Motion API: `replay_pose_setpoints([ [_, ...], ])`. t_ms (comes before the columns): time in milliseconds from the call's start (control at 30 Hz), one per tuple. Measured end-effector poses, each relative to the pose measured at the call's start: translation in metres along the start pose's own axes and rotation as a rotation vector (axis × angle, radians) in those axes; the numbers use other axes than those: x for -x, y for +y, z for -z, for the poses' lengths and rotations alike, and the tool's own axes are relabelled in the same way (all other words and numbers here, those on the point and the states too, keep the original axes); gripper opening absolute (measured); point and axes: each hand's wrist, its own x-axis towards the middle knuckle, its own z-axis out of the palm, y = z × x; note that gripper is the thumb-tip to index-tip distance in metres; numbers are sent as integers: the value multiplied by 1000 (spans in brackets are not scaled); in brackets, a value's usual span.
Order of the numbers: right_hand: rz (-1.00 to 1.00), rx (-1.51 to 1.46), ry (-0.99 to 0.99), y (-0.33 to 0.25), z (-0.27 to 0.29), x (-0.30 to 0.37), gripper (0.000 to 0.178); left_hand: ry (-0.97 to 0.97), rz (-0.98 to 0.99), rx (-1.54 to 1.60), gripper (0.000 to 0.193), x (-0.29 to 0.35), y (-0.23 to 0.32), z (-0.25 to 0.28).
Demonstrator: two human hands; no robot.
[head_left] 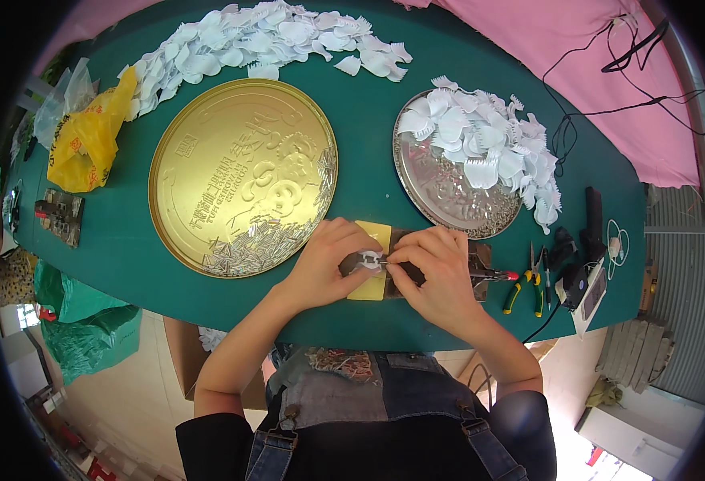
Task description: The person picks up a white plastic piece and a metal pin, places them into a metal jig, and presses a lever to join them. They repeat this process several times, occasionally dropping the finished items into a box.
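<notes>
My left hand [325, 263] pinches a small white toothed plastic piece [370, 260], shaped like half of a hair claw clip, above the yellow block [372, 287]. On its other side my right hand [439, 276] has thumb and fingertips closed on a thin metal pin [384, 263] that meets the white piece. How deep the pin sits is too small to tell. Left of my hands lies a round gold tray [208, 152] with many short metal pins [264, 244] along its lower right rim. A brown metal fixture with a red-tipped lever [493, 275] extends from under my right hand.
A round silver tray [433, 186] at the right bears a heap of white pieces [481, 132] and small metal parts. More white pieces [264, 40] lie along the back. Yellow-handled pliers [526, 287], a black device [575, 282], cables and a yellow bag [92, 144] are on the green table.
</notes>
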Motion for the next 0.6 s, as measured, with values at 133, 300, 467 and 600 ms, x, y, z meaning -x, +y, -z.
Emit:
replay_pose_setpoints([
  [133, 8, -76, 12, 1, 1, -11, 14, 20, -27, -20, 35, 1, 1, 0],
  [300, 51, -142, -151, 11, -4, -32, 12, 61, 25, 17, 55, 2, 1, -3],
  [467, -29, -321, -34, 9, -1, -36, 7, 48, 37, 10, 66, 3, 1, -2],
  [600, -81, -287, -156, 25, 22, -60, 9, 87, 66, 76, 76, 5, 4, -3],
])
